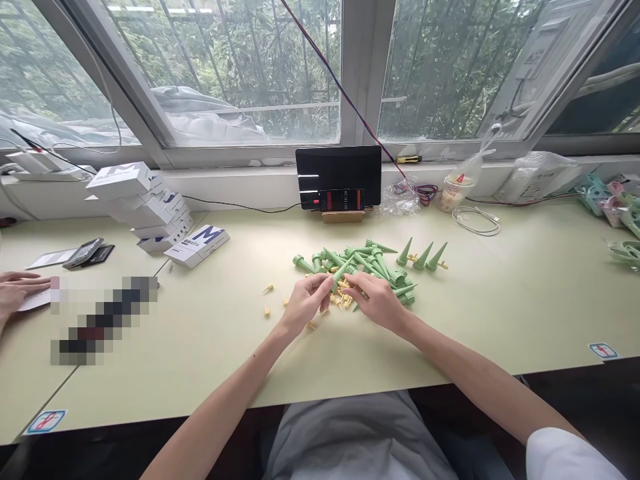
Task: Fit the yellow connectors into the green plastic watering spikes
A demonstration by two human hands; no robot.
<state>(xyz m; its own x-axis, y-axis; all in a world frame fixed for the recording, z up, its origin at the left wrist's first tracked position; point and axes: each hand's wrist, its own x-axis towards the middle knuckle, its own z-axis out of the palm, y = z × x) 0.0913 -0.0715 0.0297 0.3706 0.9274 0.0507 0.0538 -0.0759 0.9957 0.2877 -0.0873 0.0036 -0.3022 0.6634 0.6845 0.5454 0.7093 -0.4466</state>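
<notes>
My left hand (310, 300) is closed on a green plastic spike (343, 269), its tip slanting up to the right. Just beside it, my right hand (376, 300) has its fingers curled and pinched over small yellow plastic pieces (347, 300); what is between those fingertips is hidden. Behind both hands lies a heap of green spikes (377, 261) with ribbed caps. Three green spikes stand upright to the right of the heap, one of them a cone (423, 257), with yellow pieces fitted near their bases. A few loose yellow pieces (269, 287) lie left of my left hand.
A phone (343, 199) leans before a black screen (339, 167) at the back. White boxes (155, 207) are stacked at left, with one box (197, 245) apart. Another person's hand (23, 288) rests at far left. A bagged cup (455, 191) and a white cable (475, 221) are at right.
</notes>
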